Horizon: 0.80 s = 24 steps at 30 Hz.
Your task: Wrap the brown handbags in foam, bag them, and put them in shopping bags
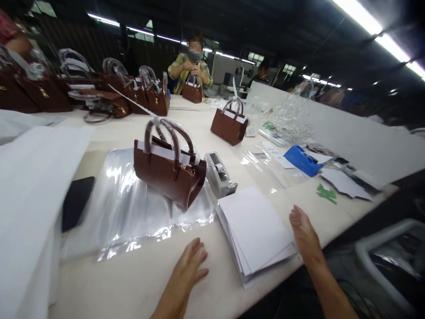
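My left hand is open, fingers apart, over the bare tabletop to the left of a stack of white paper sheets. On the stack's right side is my right hand, its fingers loosely bent and holding nothing that I can see. A brown handbag with plastic-wrapped handles, tied together by a white strip, stands on clear plastic bags in front of me. White paper shows at its top. Just right of the bag sits a grey tape dispenser.
A second brown handbag stands farther back, with several more at the far left. A blue tape dispenser and green pieces lie at right. White sheets and a dark flat object are at left. A co-worker handles a bag opposite.
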Available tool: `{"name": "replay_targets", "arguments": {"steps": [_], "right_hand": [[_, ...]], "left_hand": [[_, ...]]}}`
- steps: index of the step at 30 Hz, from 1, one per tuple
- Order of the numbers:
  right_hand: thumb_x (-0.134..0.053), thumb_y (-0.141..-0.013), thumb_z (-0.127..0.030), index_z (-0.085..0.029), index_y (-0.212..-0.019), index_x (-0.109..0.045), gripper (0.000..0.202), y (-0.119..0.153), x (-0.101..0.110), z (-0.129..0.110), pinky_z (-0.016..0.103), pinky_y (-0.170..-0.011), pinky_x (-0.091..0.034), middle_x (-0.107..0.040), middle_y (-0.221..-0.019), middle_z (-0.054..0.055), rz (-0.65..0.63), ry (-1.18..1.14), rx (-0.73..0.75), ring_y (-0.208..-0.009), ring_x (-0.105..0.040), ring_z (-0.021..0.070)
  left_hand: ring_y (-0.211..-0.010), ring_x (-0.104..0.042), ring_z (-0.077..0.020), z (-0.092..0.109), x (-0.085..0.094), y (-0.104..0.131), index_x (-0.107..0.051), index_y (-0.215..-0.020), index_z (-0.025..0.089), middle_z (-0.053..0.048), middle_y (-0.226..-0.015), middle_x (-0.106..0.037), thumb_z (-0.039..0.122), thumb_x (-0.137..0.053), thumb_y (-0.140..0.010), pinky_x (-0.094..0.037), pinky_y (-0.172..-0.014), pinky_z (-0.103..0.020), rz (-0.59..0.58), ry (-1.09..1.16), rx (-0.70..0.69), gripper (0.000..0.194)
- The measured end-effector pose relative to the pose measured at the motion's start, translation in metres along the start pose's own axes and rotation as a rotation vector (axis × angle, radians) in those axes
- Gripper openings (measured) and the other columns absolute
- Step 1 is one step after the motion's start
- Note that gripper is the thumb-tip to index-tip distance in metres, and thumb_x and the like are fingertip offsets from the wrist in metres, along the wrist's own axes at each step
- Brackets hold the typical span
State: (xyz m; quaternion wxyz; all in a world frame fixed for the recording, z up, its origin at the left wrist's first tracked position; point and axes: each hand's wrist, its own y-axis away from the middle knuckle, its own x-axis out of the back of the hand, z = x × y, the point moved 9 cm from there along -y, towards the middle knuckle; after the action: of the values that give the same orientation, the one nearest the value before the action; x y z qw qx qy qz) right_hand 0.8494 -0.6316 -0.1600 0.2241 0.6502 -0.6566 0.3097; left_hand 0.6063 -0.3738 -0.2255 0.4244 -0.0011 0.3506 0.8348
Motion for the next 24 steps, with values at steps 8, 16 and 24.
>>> {"name": "replay_targets", "arguments": {"steps": [8,16,24], "right_hand": [[-0.051,-0.071,-0.061,-0.016,-0.126,-0.044,0.072,-0.009,-0.052,0.031,0.039,-0.096,-0.037,-0.059,-0.113,0.011,-0.388,0.048,-0.069,-0.108,-0.053,0.0264],[-0.05,-0.073,-0.059,-0.019,-0.129,-0.04,0.07,-0.015,-0.046,0.035,0.037,-0.09,-0.041,-0.059,-0.113,0.008,-0.449,0.073,-0.061,-0.105,-0.055,0.0253],[-0.043,-0.074,-0.063,-0.019,-0.13,-0.037,0.071,-0.024,-0.033,0.064,0.04,-0.097,-0.036,-0.053,-0.123,0.009,-0.455,0.18,-0.094,-0.113,-0.049,0.0274]], "left_hand": [[-0.124,-0.036,-0.0283,-0.01,-0.077,-0.045,-0.029,-0.131,0.017,-0.013,-0.136,-0.037,0.046,-0.058,-0.077,-0.042,-0.093,-0.046,-0.035,0.148,0.103,0.067],[-0.119,-0.044,-0.0292,-0.019,-0.083,-0.051,-0.049,-0.114,0.015,-0.014,-0.126,-0.049,0.041,-0.063,-0.074,-0.043,-0.092,-0.044,0.101,0.196,0.109,0.05],[-0.12,-0.041,-0.0295,-0.033,-0.107,-0.052,-0.052,-0.113,0.013,-0.014,-0.127,-0.048,0.042,-0.063,-0.073,-0.043,-0.091,-0.039,0.024,0.294,0.114,0.051]]}}
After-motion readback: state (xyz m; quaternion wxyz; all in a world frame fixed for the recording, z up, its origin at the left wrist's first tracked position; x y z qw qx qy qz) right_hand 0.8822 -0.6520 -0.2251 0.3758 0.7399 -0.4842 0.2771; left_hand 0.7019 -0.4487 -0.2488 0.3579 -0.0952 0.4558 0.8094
